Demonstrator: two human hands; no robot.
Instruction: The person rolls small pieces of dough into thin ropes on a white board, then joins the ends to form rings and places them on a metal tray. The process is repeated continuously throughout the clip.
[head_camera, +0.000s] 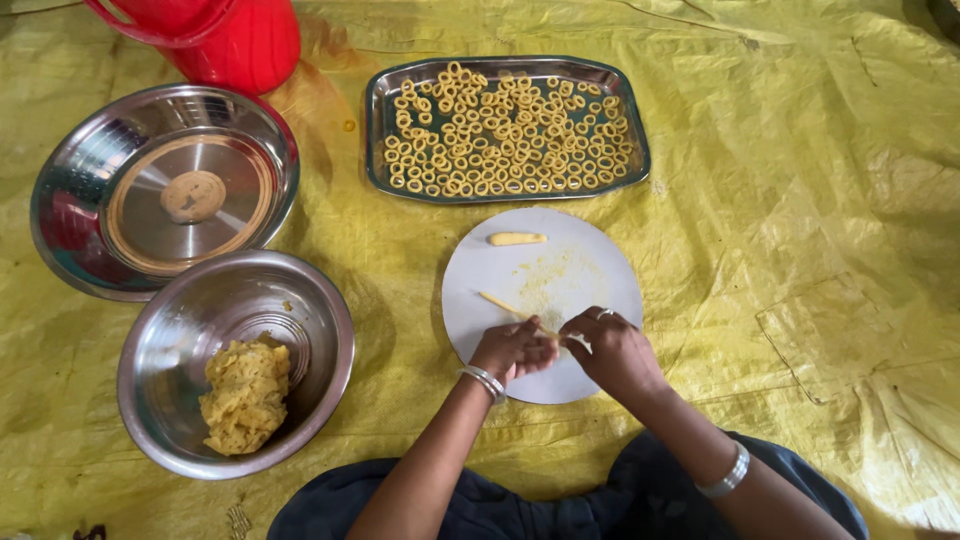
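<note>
Both my hands meet over the near part of a round white board (590, 250). My left hand (513, 348) pinches the near end of a thin yellow dough rope (497, 303) that lies on the board and runs up to the left. My right hand (615, 350) touches the same rope end with closed fingers. A short thick dough piece (517, 238) lies at the board's far side. Just beyond the board, a steel tray (378, 130) holds several small dough rings (505, 135).
A steel bowl (180, 320) with a lump of yellow dough (245, 395) sits at my left. Behind it lies a wider steel plate (60, 190) with a small dough smear. A red plastic container (230, 40) stands at the far left. A yellow sheet (800, 200) covers the floor.
</note>
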